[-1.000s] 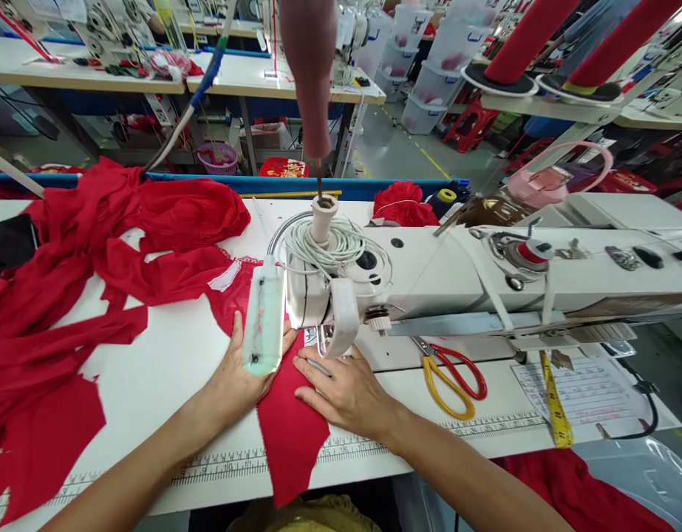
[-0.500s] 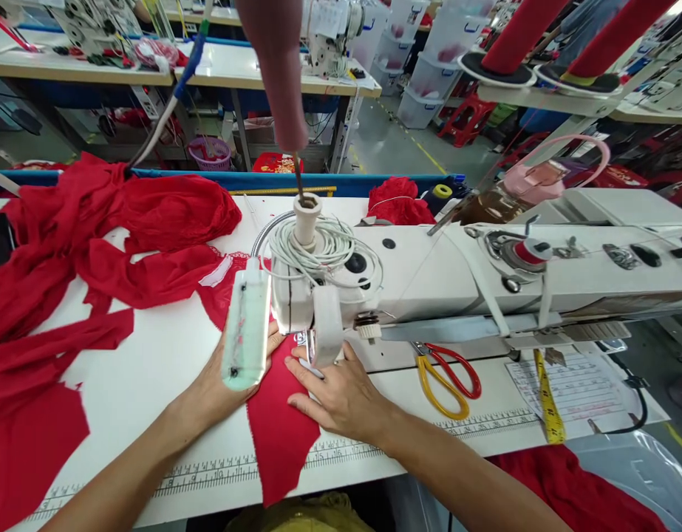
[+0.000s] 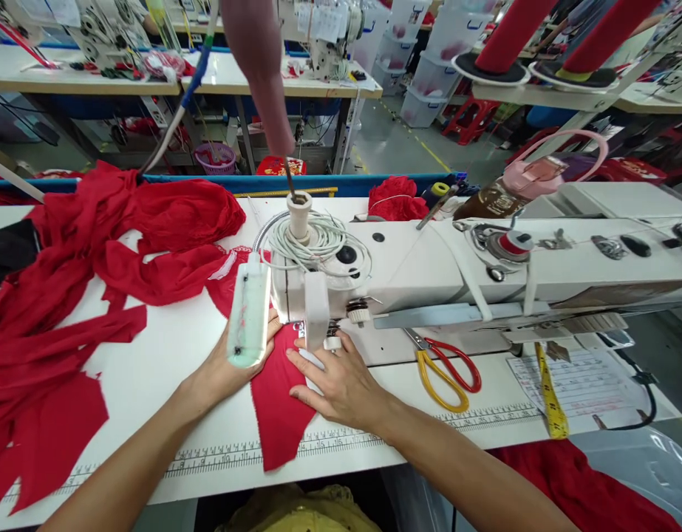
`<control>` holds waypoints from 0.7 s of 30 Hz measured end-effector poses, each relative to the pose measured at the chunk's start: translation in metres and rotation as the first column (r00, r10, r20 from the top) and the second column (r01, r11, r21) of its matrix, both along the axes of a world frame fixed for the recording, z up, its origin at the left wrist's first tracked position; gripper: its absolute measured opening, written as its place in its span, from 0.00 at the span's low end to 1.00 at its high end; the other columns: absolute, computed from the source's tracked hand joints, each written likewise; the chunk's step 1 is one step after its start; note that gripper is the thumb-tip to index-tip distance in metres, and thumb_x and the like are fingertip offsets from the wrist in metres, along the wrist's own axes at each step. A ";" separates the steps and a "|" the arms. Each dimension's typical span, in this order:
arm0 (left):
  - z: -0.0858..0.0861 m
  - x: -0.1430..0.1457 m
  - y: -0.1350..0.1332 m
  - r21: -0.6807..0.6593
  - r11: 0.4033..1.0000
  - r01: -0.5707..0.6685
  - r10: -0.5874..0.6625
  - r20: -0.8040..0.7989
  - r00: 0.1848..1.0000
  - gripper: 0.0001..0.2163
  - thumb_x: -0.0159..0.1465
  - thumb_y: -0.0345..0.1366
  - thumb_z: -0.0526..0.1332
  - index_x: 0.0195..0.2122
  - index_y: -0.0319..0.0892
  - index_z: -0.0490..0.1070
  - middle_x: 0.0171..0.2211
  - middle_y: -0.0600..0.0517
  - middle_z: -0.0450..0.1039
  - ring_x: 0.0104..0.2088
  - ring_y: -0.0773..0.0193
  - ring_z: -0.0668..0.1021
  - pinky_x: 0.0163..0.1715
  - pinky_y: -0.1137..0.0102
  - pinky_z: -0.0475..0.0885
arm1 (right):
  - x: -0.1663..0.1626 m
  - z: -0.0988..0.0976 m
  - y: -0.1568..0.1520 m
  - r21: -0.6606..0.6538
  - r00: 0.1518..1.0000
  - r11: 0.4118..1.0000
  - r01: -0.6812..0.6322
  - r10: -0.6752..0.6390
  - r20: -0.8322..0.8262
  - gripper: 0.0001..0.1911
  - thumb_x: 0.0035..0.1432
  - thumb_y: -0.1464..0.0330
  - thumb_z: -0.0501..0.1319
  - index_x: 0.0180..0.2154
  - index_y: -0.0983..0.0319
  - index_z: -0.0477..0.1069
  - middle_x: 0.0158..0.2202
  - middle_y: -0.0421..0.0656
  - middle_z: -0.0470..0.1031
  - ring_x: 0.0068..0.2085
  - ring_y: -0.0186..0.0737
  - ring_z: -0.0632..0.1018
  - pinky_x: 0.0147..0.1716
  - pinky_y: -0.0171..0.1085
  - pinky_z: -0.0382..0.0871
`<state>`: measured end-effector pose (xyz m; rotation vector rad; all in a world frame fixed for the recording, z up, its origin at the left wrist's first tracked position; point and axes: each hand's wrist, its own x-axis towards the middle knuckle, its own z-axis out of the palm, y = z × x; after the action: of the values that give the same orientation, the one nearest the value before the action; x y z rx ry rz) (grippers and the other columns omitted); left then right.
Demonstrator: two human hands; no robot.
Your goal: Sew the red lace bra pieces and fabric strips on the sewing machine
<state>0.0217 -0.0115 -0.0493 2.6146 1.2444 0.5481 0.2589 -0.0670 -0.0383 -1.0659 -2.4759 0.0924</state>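
A red fabric piece (image 3: 279, 414) lies on the white table under the head of a white sewing machine (image 3: 429, 270). My left hand (image 3: 222, 366) rests flat on the cloth's left side, partly hidden behind the machine's lamp (image 3: 247, 318). My right hand (image 3: 341, 384) lies flat on the cloth's right side, fingers stretched toward the presser foot. Both hands press the fabric down.
A heap of red fabric (image 3: 97, 244) covers the table's left. Scissors with red and yellow handles (image 3: 445, 369) lie right of my hand, then a yellow tape measure (image 3: 550, 395) and a printed sheet (image 3: 584, 384). A black phone (image 3: 11, 247) sits far left. Other workstations stand behind.
The red piece has fed further back under the machine, so less of it hangs over the front edge. Both hands stayed flat on it and shifted slightly with it.
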 end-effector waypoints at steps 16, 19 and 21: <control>0.029 -0.047 -0.087 -0.142 0.860 -0.490 0.510 0.232 0.828 0.20 0.71 0.29 0.45 0.57 0.43 0.69 0.52 0.45 0.76 0.53 0.59 0.77 0.53 0.60 0.74 | -0.006 0.005 -0.005 0.089 0.992 0.993 -0.073 0.082 -0.098 0.12 0.71 0.66 0.54 0.49 0.61 0.74 0.45 0.47 0.78 0.45 0.44 0.76 0.48 0.45 0.60; 0.031 -0.062 -0.078 -0.260 0.631 -0.730 0.775 0.205 0.597 0.18 0.72 0.39 0.46 0.48 0.40 0.73 0.41 0.44 0.76 0.41 0.57 0.79 0.44 0.61 0.75 | -0.008 0.005 -0.005 0.091 0.989 0.992 -0.091 0.101 -0.111 0.11 0.70 0.68 0.55 0.47 0.61 0.74 0.44 0.47 0.77 0.44 0.44 0.76 0.48 0.45 0.60; 0.031 -0.062 -0.065 -0.254 0.604 -0.755 0.797 0.172 0.579 0.19 0.70 0.46 0.50 0.43 0.38 0.75 0.38 0.44 0.74 0.42 0.53 0.78 0.46 0.57 0.73 | -0.009 0.005 -0.005 0.095 0.987 0.991 -0.100 0.111 -0.120 0.10 0.70 0.68 0.56 0.47 0.62 0.74 0.43 0.47 0.77 0.44 0.43 0.76 0.49 0.46 0.60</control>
<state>-0.0403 -0.0770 -0.0186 1.6422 2.2093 0.8534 0.2499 -0.0724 -0.0330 -0.8659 -2.3989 0.0784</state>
